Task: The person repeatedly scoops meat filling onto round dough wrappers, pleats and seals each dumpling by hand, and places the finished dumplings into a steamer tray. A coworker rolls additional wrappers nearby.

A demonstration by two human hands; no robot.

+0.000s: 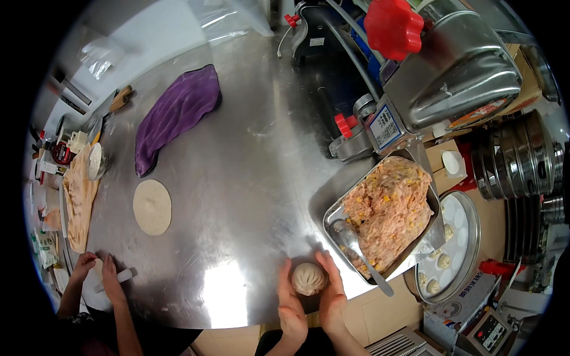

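At the near edge of the steel table sits a round pleated bun (pixel 308 279), its gathered top facing up. My left hand (pixel 292 305) lies along its left side and my right hand (pixel 333 293) along its right, so the bun is cupped between both palms with the fingers pointing away from me. Just to the right stands a metal tray (pixel 385 277) heaped with pinkish minced filling (pixel 389 210) that has yellow bits in it. A metal spoon (pixel 360 252) rests in the tray, its handle hanging over the near rim.
A flat dough round (pixel 152 207) and a purple cloth (pixel 178 115) lie on the steel table (pixel 243 172). A co-worker's hands (pixel 98 273) handle dough at lower left beside a white rolling pin (pixel 123 275). Right: a machine (pixel 451 71), a steamer tray with buns (pixel 475 237), stacked steamers (pixel 513 154).
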